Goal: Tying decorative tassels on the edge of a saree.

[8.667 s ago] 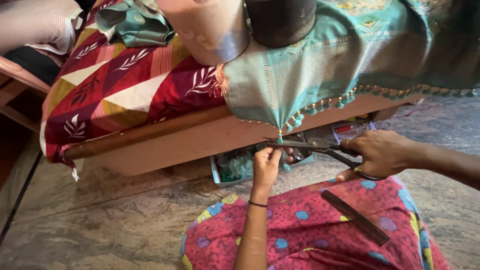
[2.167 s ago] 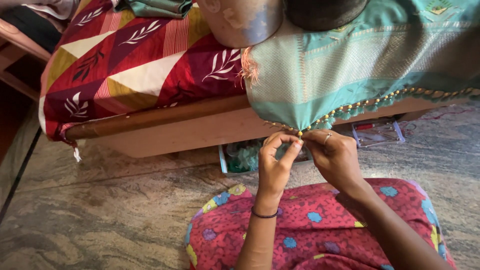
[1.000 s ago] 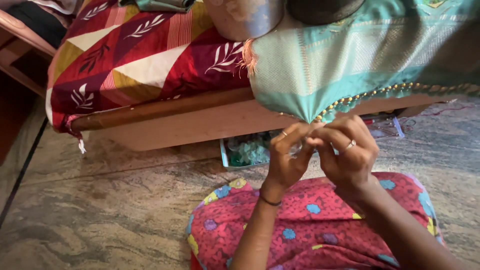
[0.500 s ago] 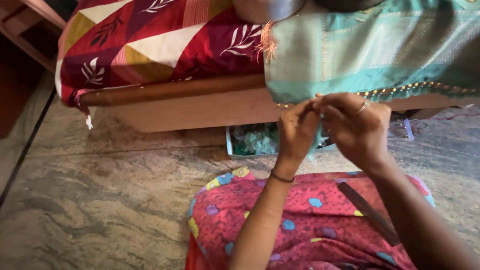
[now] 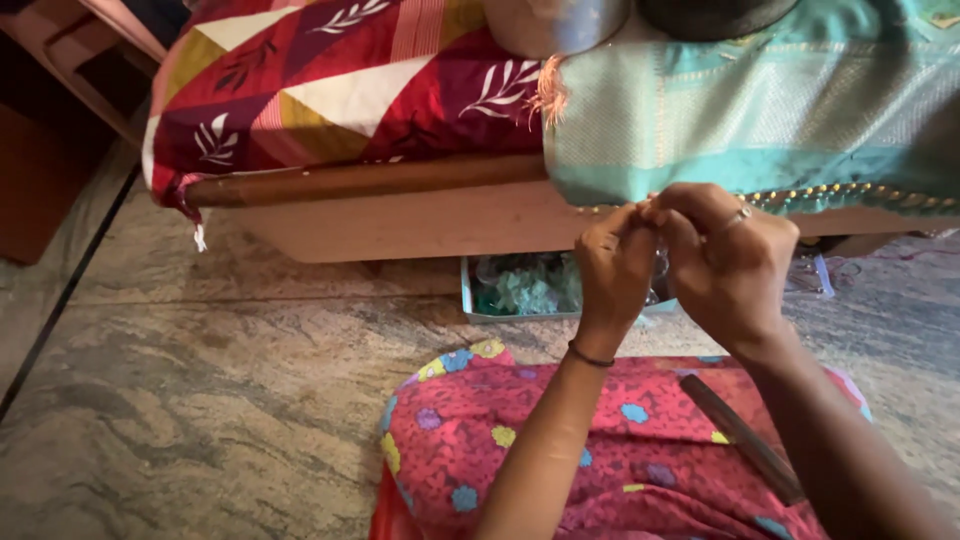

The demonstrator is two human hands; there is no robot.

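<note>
Both hands, left hand (image 5: pixel 612 270) and right hand (image 5: pixel 728 262), meet fingertips together, pinching the teal cloth's beaded hem (image 5: pixel 850 193) at the wooden bed's edge (image 5: pixel 400 215).

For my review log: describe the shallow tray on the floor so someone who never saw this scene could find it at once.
Start at the wooden bed frame that crosses the top of the view, draped with a teal cloth on its right side. Just below it, on the stone floor, sits the shallow tray, partly hidden behind the left hand. It alone holds a heap of small greenish pieces.
</note>
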